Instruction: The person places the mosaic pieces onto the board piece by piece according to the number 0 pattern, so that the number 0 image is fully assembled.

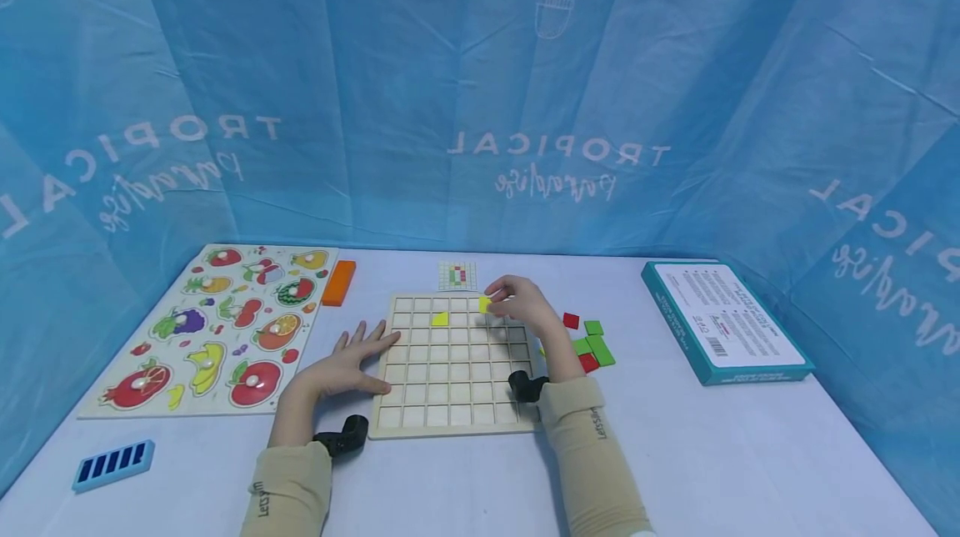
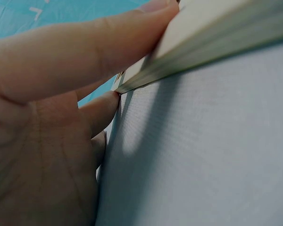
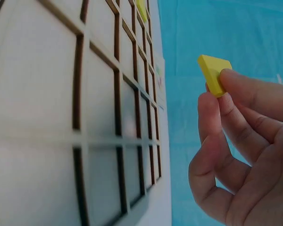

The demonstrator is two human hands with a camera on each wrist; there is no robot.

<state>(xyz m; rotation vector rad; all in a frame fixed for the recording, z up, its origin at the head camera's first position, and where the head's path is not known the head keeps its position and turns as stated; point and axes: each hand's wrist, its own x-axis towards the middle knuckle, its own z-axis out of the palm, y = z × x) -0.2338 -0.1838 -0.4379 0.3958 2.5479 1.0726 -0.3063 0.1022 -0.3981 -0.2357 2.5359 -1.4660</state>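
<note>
Pinching a yellow tile (image 3: pixel 213 71) in the right hand (image 1: pixel 525 303), just above the grid board (image 1: pixel 450 404) near the table's middle. Pressing the board's left edge with the left hand (image 1: pixel 348 362), fingers spread flat. Only one yellow piece (image 1: pixel 440 319) set so far; nearly every square still bare, red and green tiles (image 1: pixel 592 345) waiting beside the board's right edge.

White table (image 1: pixel 675 454), grid board (image 1: pixel 450 370), fruit puzzle (image 1: pixel 217 328), teal box (image 1: pixel 723 322), loose tiles (image 1: pixel 592 345)
</note>
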